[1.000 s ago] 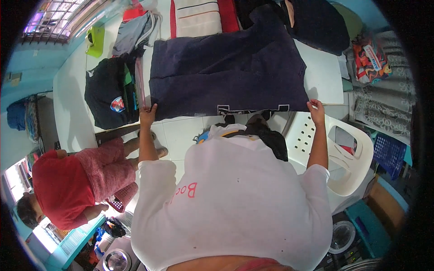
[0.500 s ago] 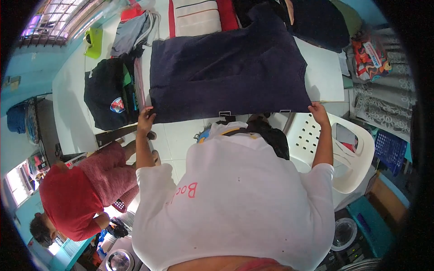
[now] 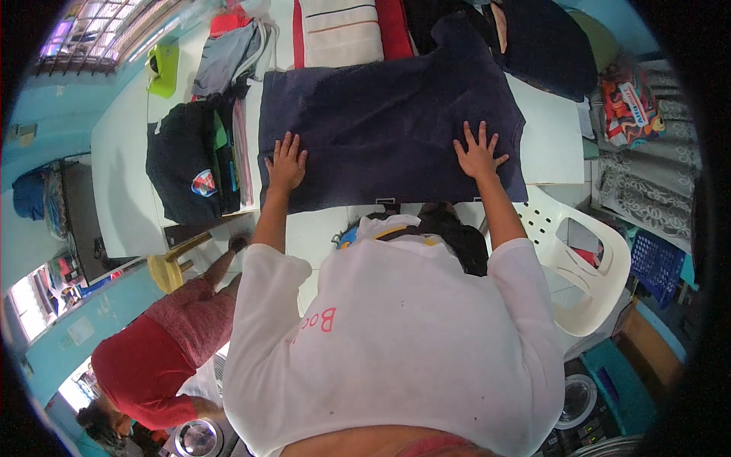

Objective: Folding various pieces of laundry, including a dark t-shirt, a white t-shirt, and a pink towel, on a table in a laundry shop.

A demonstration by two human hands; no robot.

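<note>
Navy cloth lies spread out in front of us on the white surface, its near edge reaching the surface's near rim, some creases running across it. Our left hand rests palm down near its left end, fingers wide; our right hand rests palm down toward its right end, fingers fanned wide too. Neither of our hands grips anything.

To the left of the cloth we see a stack of folded dark clothes with a round patch on its front, and beyond that a grey garment with pale cords, near a lime-green object. Past the far edge sit a striped white cloth and red fabric; to the far right, a black item. Beside us on the right stands a white plastic chair. At our left a person in a red top bends over.
</note>
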